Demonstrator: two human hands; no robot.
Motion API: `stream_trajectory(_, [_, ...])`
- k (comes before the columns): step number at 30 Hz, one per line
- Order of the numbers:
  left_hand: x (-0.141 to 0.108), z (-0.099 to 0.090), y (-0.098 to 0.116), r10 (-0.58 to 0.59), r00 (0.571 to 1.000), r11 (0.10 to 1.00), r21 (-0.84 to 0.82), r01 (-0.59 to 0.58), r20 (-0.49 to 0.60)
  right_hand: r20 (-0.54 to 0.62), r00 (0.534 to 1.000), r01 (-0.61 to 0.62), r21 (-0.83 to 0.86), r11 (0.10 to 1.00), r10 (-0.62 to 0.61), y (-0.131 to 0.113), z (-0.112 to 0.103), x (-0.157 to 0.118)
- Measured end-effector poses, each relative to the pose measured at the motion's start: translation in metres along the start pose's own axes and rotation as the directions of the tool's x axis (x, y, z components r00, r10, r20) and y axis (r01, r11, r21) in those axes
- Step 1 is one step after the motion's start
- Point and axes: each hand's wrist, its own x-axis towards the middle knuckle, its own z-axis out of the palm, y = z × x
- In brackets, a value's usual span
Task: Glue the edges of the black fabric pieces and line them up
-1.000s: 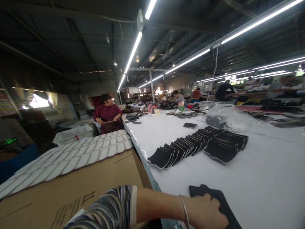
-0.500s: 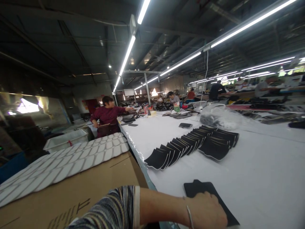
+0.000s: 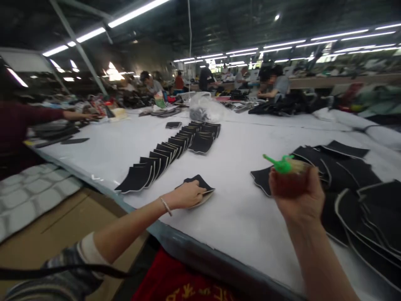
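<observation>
My left hand (image 3: 188, 195), a bracelet on its wrist, is closed on a black padded piece (image 3: 200, 182) with a pale edge. One edge of this piece looks lifted off the white tabletop, showing a light underside. To the right, my right hand (image 3: 299, 205) is wrapped round a squat reddish bottle (image 3: 290, 184) with a bright green nozzle, held above the table. Dark pieces (image 3: 341, 169) lie in overlapping piles behind and beside that hand. Beyond my left hand, a slanting row of overlapping black pieces (image 3: 159, 156) stretches away.
The white table (image 3: 238, 238) has its near edge close to me. A clear plastic bag (image 3: 203, 108) rests farther back. Pale pads (image 3: 34, 190) and cardboard (image 3: 90, 223) are at lower left. A person's arm (image 3: 72, 116) reaches in from the left; other people sit farther off.
The view has swung right, bringing in my right hand with the bottle and the dark piles. The piece under my left hand lay flat; now its edge is raised.
</observation>
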Motion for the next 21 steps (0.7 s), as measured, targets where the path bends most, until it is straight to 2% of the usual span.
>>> stream_trajectory(3, [0.001,0.011,-0.002,0.038,0.999,0.999,-0.020,-0.038,0.004,0.051,0.992,-0.116,0.007,0.993,0.115,0.003,0.008,-0.010])
stream_trajectory(9, [0.014,0.030,0.000,-0.074,0.990,0.996,0.031,0.078,-0.117,0.165,0.974,-0.135,-0.147,0.980,0.159,0.006,0.022,-0.037])
stream_trajectory(11, [0.018,0.031,-0.004,-0.055,0.990,0.998,0.004,0.056,-0.128,0.168,0.977,-0.087,-0.230,0.969,0.127,0.012,0.023,-0.043])
stream_trajectory(14, [0.022,0.030,-0.013,-0.001,0.993,0.997,-0.077,-0.008,-0.117,0.178,0.984,0.054,-0.376,0.925,0.015,0.024,0.025,-0.046])
stream_trajectory(17, [0.023,0.029,-0.017,0.023,0.995,0.993,-0.114,-0.034,-0.100,0.221,0.972,0.189,-0.534,0.824,-0.080,0.033,0.031,-0.047])
stream_trajectory(21, [0.023,0.027,-0.017,0.033,0.995,0.992,-0.122,-0.044,-0.089,0.328,0.938,0.318,-0.684,0.656,-0.112,0.037,0.043,-0.048])
